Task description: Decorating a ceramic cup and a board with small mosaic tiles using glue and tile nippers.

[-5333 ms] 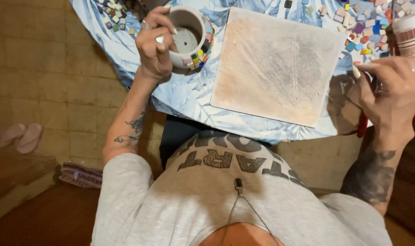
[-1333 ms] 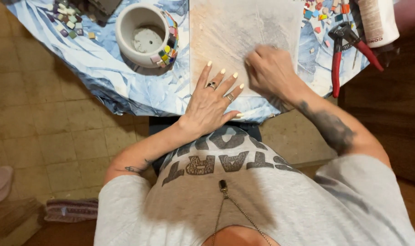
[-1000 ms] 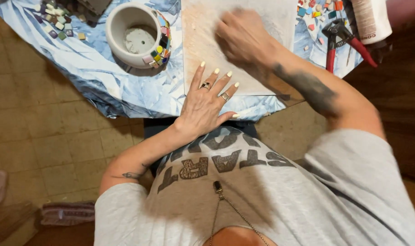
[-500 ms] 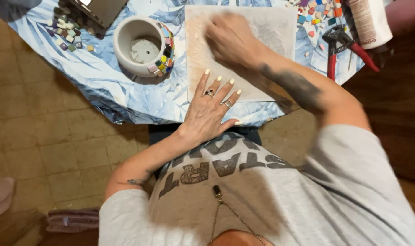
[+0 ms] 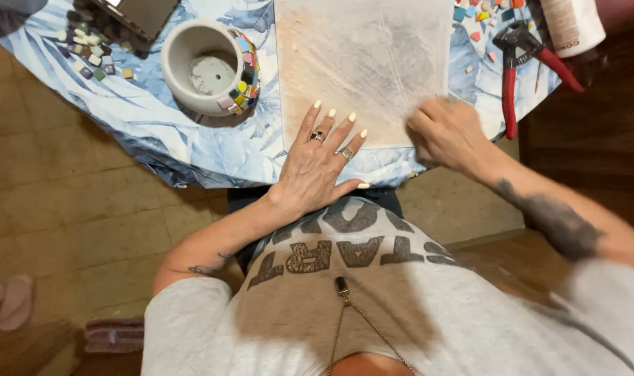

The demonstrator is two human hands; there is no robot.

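My left hand (image 5: pixel 318 161) lies flat and released, fingers spread, pressing the near edge of the square beige board (image 5: pixel 364 66) against the desk (image 5: pixel 157 132). My right hand (image 5: pixel 448 132) is clenched at the board's near right corner; it seems to rub the surface with something small, but I cannot tell if the grip really holds a thing, because the hand is blurred.

The board lies in the middle of the desk, on the blue leaf-pattern cloth, and its near edge is close to the desk edge. If my left hand lifts, I think the rubbing can push the board over this edge. The cloth can also slide and pull the white pot (image 5: pixel 207 65), which has coloured tiles stuck on its right side. The red-handled nippers (image 5: pixel 522 66) lie just beside my right hand, so a wide stroke can knock them to the floor. Loose small tiles (image 5: pixel 94 59) at the far left can scatter in the same way.

At the far right corner stands a white bottle (image 5: pixel 572 24) with a dark red label band, partly out of view.
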